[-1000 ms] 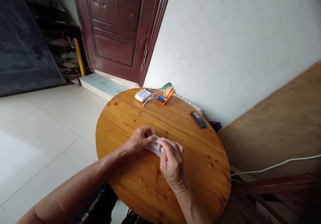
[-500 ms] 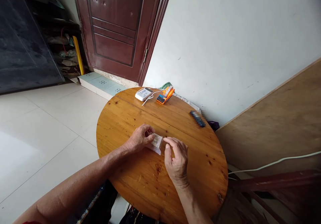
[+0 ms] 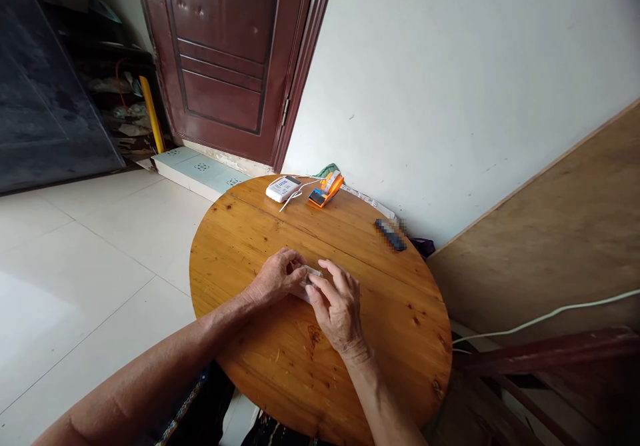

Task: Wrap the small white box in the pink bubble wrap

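A small flat packet [image 3: 301, 291] in clear wrapping lies on the round wooden table, mostly covered by my fingers. My left hand [image 3: 281, 275] is closed around its left side, thumb on top. At its right end is my right hand [image 3: 337, 306], with thumb and index fingertips close together on the wrapping and another finger raised. What exactly those fingertips pinch is hard to see. Printing on the packet is hidden now.
Toward the back of the table [image 3: 240, 233] are a white device with a cord [image 3: 283, 189] and an orange tape dispenser [image 3: 325, 191]. A dark, blurred-out oblong object [image 3: 391, 234] lies near the right edge. A white wall [image 3: 425, 99] rises behind.
My right hand has moved left onto the packet's right end, where it was apart before. The left hand keeps its hold. The whole view has shifted slightly.
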Available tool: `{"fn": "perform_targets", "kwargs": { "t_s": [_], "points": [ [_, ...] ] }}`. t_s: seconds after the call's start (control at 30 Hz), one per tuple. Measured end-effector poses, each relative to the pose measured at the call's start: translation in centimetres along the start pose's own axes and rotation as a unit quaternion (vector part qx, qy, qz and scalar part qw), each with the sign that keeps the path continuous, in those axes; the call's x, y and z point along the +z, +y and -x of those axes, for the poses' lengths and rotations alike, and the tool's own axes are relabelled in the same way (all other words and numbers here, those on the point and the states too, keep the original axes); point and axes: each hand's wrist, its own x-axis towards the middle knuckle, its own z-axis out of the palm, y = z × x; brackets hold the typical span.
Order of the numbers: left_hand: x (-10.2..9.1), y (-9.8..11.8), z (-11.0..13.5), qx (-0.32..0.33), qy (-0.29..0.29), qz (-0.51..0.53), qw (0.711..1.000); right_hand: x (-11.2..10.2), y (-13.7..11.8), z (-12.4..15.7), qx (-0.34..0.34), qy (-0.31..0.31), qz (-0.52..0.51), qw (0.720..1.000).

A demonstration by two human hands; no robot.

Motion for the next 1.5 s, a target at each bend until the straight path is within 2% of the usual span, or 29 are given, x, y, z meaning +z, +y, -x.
{"fn": "perform_targets", "kwargs": {
  "t_s": [0.27,0.57,0.67,0.8,0.9,1.1,1.3,1.4,1.5],
  "points": [
    [-0.5,0.3,0.2,-0.003,-0.002,0.009,1.0,-0.1,0.3,1.0,0.036,0.054,-0.088,0.994],
    [-0.4,0.2,0.1,-0.005,-0.002,0.011,1.0,-0.2,-0.2,0.3,-0.019,0.003,-0.004,1.0],
    [-0.5,0.2,0.1,-0.012,-0.008,0.016,1.0,-0.3,-0.1,0.4,-0.018,0.021,-0.018,0.999],
    [-0.7,0.1,0.1,-0.006,0.0,0.025,1.0,-0.4,0.3,0.7,0.024,0.082,-0.062,0.994],
    [-0.8,-0.2,0.0,-0.014,0.021,0.05,0.998,-0.5,0.6,0.8,0.048,0.103,-0.067,0.991],
    [-1.1,-0.2,0.0,-0.062,0.023,0.112,0.992,-0.2,0.8,0.7,0.074,0.085,-0.077,0.991],
    [-1.0,0.1,0.2,-0.046,0.027,0.086,0.995,0.5,1.4,0.9,0.128,0.074,-0.126,0.981],
    [-1.0,0.3,0.3,-0.025,0.033,0.059,0.997,1.0,1.9,1.0,0.19,0.061,-0.171,0.965],
    [-1.1,0.6,0.6,0.002,0.038,0.031,0.999,1.1,2.7,0.9,0.269,0.042,-0.235,0.933]
  ]
}}
